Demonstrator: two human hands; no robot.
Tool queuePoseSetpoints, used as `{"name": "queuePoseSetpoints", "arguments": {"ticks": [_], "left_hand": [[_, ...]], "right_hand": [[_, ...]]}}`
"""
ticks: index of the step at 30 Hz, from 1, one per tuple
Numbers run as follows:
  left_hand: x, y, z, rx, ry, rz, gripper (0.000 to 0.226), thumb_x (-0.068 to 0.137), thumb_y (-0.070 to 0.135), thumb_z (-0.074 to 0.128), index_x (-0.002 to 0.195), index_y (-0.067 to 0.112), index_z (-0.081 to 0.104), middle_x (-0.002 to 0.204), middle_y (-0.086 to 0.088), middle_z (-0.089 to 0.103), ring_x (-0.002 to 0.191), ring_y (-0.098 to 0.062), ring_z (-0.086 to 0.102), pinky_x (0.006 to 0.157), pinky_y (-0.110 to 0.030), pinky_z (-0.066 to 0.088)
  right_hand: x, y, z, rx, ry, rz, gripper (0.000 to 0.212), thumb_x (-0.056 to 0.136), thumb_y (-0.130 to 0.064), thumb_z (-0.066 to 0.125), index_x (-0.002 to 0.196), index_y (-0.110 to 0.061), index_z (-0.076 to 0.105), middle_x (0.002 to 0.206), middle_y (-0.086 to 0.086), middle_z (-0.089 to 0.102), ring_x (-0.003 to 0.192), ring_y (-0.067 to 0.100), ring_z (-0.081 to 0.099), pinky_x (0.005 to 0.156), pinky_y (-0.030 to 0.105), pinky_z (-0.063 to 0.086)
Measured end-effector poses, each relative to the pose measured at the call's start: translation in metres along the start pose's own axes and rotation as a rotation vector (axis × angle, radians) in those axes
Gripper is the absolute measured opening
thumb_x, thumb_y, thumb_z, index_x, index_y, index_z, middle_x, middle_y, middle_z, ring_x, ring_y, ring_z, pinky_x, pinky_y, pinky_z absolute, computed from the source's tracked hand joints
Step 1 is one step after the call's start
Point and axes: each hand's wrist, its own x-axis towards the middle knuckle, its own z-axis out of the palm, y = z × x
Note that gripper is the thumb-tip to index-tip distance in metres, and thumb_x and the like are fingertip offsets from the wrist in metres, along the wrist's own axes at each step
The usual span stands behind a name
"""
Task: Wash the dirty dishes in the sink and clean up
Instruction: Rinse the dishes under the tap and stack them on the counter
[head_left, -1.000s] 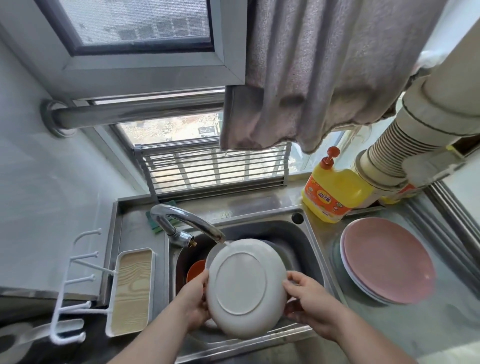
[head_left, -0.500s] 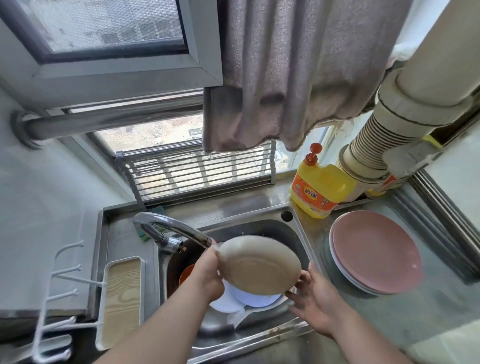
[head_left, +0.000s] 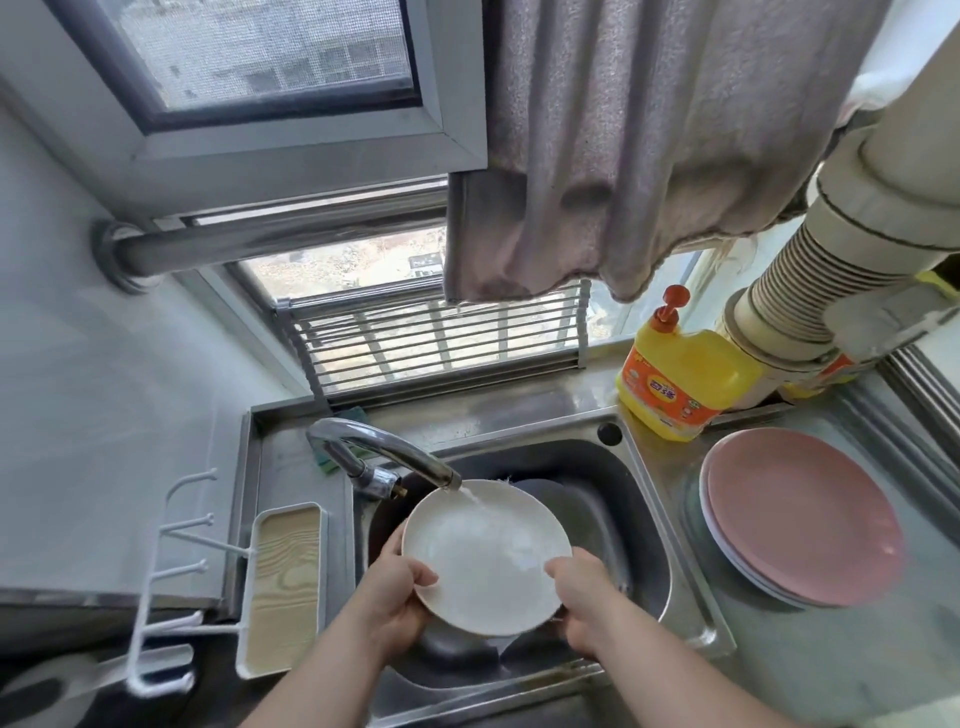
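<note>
The white plate (head_left: 485, 558) sits face up between both grips, above the sink (head_left: 644, 525); left hand (head_left: 397, 587) pinches its near-left rim, right hand (head_left: 582, 590) clasps the near-right rim, and the faucet (head_left: 384, 452) stream hits its far edge, away from both hands

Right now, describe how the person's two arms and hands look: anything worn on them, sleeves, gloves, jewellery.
Both forearms are bare up to the bottom edge of the picture; no sleeve shows. The left hand and the right hand wear no gloves. No ring, watch or bracelet is visible on the parts in view.
</note>
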Motion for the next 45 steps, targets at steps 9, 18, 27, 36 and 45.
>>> {"name": "queuePoseSetpoints", "arguments": {"ticks": [9,18,27,36,45], "left_hand": [[0.003,-0.017,-0.011,0.026,0.128,0.082,0.031,0.103,-0.005,0.054,0.127,0.013,0.062,0.117,-0.022,0.074,0.108,-0.044,0.068,0.082,-0.05,0.058],[0.001,-0.024,0.048,-0.203,0.033,-0.228,0.033,0.108,0.041,0.052,0.125,0.016,0.063,0.107,-0.021,0.078,0.103,-0.048,0.072,0.075,-0.064,0.06],[-0.006,-0.016,0.051,0.012,-0.023,-0.167,0.038,0.106,0.04,0.058,0.127,0.009,0.066,0.107,-0.021,0.078,0.096,-0.045,0.076,0.072,-0.056,0.063],[-0.016,0.013,0.019,0.154,-0.023,-0.082,0.046,0.099,0.047,0.064,0.121,0.008,0.072,0.107,-0.016,0.078,0.091,-0.031,0.076,0.065,-0.037,0.061],[-0.021,0.001,0.018,-0.085,0.024,0.041,0.052,0.109,0.001,0.031,0.118,0.034,0.07,0.123,-0.021,0.07,0.116,-0.049,0.064,0.101,-0.066,0.051]], "right_hand": [[-0.012,-0.009,0.009,0.04,-0.005,-0.234,0.03,0.103,-0.008,0.057,0.112,-0.034,0.067,0.102,0.0,0.078,0.098,0.035,0.073,0.077,0.064,0.061],[-0.035,-0.038,-0.028,0.062,-0.008,-0.47,0.024,0.106,-0.02,0.058,0.123,-0.037,0.064,0.112,-0.007,0.076,0.11,0.02,0.069,0.097,0.05,0.059],[-0.013,-0.01,-0.065,0.178,0.047,-0.311,0.03,0.101,-0.02,0.064,0.128,-0.032,0.063,0.119,0.007,0.072,0.109,0.037,0.069,0.079,0.052,0.064],[0.007,0.034,-0.028,0.204,0.003,-0.04,0.028,0.102,-0.007,0.048,0.122,-0.013,0.067,0.109,0.024,0.074,0.092,0.047,0.071,0.07,0.049,0.058],[-0.026,-0.01,-0.036,0.093,-0.146,-0.138,0.055,0.106,-0.007,0.049,0.141,-0.048,0.042,0.125,0.006,0.066,0.104,0.04,0.072,0.072,0.049,0.064]]}}
